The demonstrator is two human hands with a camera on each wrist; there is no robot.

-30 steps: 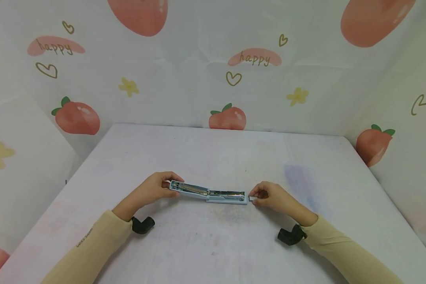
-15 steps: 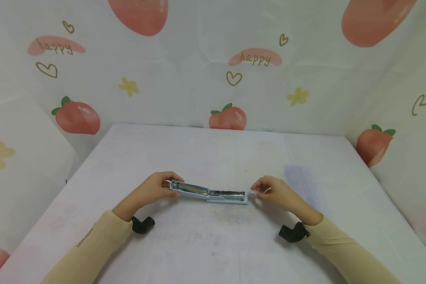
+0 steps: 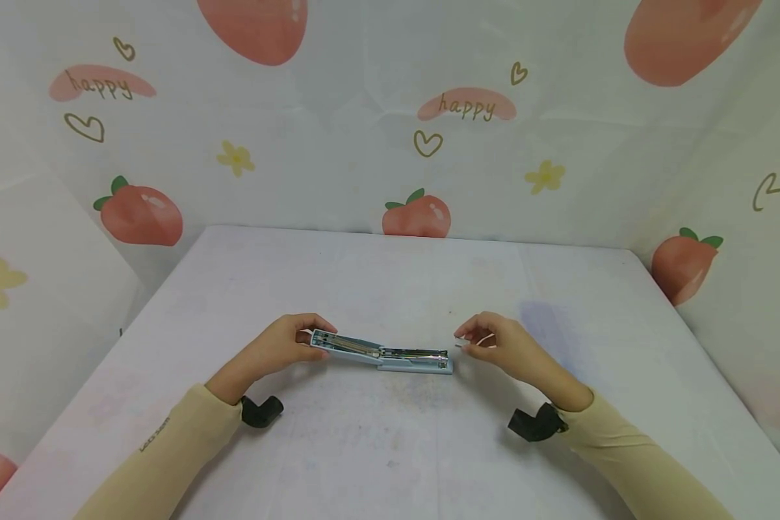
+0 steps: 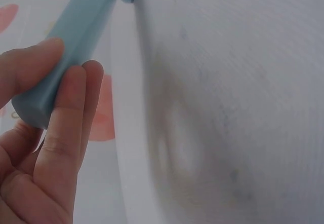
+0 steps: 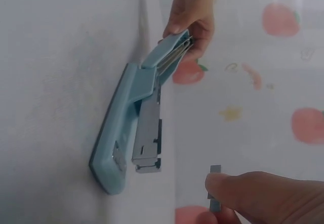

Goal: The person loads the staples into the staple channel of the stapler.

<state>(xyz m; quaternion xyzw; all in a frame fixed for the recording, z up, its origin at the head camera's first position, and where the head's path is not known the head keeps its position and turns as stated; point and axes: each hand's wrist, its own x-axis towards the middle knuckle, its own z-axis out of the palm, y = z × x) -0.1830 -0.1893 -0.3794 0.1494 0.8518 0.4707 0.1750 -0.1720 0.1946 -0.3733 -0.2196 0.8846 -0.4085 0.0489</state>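
Note:
A light blue stapler [image 3: 416, 367] lies opened out, its base on the table and its top cover swung back to the left. My left hand [image 3: 284, 347] holds the raised end of that cover between thumb and fingers, as the left wrist view shows on the blue cover [image 4: 81, 31]. The metal magazine [image 5: 148, 127] is exposed in the right wrist view. Just right of the stapler's front end, my right hand [image 3: 502, 350] pinches a small grey strip of staples [image 5: 215, 169] between thumb and fingers, above the table. Part of the strip is covered by the thumb.
The white table [image 3: 364, 448] has faint stains and a purplish smudge [image 3: 546, 325] to the right. Behind it hangs a white cloth [image 3: 338, 130] printed with peaches, hearts and flowers. A black wrist camera [image 3: 536, 423] juts from each sleeve.
My right hand has lifted away from beside the stapler's front end, and the staple strip has risen and turned with it. The left hand and stapler have stayed in place.

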